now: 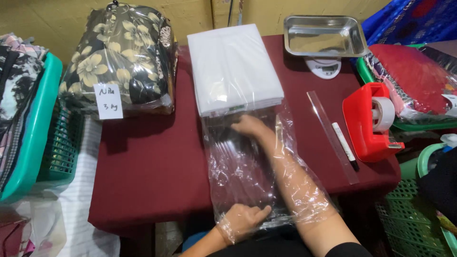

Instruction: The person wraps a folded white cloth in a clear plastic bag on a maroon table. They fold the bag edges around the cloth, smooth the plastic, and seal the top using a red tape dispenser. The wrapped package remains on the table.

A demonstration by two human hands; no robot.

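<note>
My right hand (250,126) is inside a clear, glossy, crinkled plastic bag (243,176); my left hand (243,219) presses its film. The maroon tablecloth (147,166) looks matt. The scale's tray (325,35) is shiny metal; the tape dispenser (364,121) glossy red plastic.

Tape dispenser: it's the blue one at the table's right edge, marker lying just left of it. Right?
Not quite. The tape dispenser is red, not blue, as the head view shows. The rest holds: it sits at the right edge of the table, and the marker lies just left of it.
</note>
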